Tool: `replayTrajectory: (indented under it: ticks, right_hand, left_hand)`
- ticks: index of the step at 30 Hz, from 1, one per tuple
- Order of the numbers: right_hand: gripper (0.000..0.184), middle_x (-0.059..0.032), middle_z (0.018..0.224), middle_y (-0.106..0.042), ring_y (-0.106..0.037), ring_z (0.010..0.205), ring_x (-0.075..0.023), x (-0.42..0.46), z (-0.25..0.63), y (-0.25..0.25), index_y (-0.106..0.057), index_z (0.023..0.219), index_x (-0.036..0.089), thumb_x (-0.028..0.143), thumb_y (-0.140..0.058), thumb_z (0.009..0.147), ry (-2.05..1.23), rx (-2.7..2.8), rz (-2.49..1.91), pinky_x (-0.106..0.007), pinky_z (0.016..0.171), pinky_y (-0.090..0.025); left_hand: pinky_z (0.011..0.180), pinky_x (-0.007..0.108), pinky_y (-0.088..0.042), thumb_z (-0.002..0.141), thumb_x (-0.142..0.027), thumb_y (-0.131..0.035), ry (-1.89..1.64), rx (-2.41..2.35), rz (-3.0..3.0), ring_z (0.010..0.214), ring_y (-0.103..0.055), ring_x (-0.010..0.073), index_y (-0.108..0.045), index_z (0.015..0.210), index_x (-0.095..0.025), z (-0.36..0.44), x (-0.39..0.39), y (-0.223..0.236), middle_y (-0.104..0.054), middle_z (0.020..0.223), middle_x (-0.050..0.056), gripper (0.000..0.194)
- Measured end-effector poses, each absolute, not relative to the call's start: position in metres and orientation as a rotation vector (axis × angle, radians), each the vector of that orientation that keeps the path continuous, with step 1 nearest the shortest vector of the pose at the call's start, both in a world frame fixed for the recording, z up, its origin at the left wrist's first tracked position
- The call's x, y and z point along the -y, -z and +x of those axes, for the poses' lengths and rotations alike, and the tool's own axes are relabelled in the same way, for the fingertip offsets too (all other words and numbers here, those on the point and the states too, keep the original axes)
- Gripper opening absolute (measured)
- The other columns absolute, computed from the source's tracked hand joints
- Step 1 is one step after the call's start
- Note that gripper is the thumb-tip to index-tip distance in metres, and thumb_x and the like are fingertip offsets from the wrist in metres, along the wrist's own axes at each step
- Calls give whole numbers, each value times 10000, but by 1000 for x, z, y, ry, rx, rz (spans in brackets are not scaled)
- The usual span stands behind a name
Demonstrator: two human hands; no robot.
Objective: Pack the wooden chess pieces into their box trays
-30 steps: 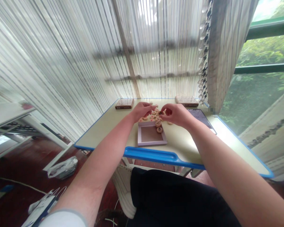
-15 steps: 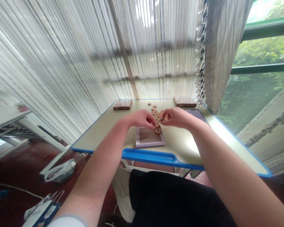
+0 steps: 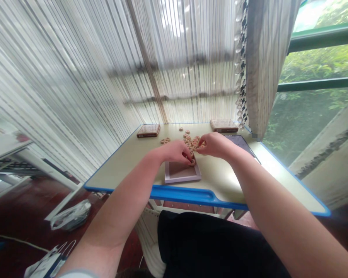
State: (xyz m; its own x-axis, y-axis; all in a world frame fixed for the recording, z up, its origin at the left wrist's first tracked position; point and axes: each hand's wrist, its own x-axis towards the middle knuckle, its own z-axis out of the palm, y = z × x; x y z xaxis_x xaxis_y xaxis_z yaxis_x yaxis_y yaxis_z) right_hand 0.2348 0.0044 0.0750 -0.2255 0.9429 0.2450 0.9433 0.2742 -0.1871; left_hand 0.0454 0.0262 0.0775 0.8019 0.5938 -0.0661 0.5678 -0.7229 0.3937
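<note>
My left hand is over the right side of a shallow pale box tray, fingers closed on a round wooden xiangqi piece at the tray's right edge. Beyond it, several more xiangqi pieces lie loosely heaped, some running down to the tray. To the right of that heap, my right hand is curled with thumb and forefinger close together at a piece; its other fingers are partly hidden. A small group of pieces lies apart, left of the heap.
Two flat brown boxes stand at the table's back corners. A dark-screened tablet lies beneath my right forearm. The cream table has a blue rim with a front groove. String curtains hang behind.
My left hand has moved slightly down and toward the tray's right edge, onto the piece there. The separate group at left has come into sight. The camera view has shifted a little.
</note>
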Motion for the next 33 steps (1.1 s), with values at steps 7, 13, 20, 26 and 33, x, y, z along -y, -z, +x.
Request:
replayTrajectory:
  ticks: [7,13,20,26,33]
  right_hand:
    - [268,-47,708,-683,-573,621,-167,-5,236,-74,-727,825,230,409,-621,657,8,2275,-1727,-263,510,-348]
    - [272,-42,715,-682,-560,598,-157,-3,237,-75,-724,851,239,408,-618,666,-14,2269,-1733,-259,502,-340]
    - [287,-48,711,-681,-556,588,-150,-2,236,-77,-728,876,233,408,-620,675,-15,2273,-1741,-253,503,-334]
    - [307,-47,725,-680,-564,605,-156,-4,237,-76,-724,892,232,427,-623,678,-10,2263,-1727,-253,513,-352]
    - [290,-34,662,-653,-522,543,-126,2,239,-82,-716,864,208,418,-640,679,-64,2241,-1677,-246,514,-343]
  left_hand:
    - [559,198,-337,689,-370,-653,-69,-886,2626,607,-544,92,-747,817,-194,48,-31,-72,-686,685,-13,237]
    - [551,200,-338,663,-349,-673,-126,-882,2588,599,-541,95,-745,815,-205,48,-30,-71,-668,665,-20,222]
    - [551,197,-339,648,-335,-687,-164,-882,2539,608,-543,97,-745,799,-208,47,-30,-71,-662,672,-21,206]
    - [558,205,-349,645,-363,-685,-163,-861,2516,614,-544,101,-742,808,-188,46,-30,-71,-667,679,-6,246]
    - [489,218,-285,703,-402,-606,-427,-976,2461,517,-435,77,-717,723,-126,39,-28,-77,-546,534,-18,298]
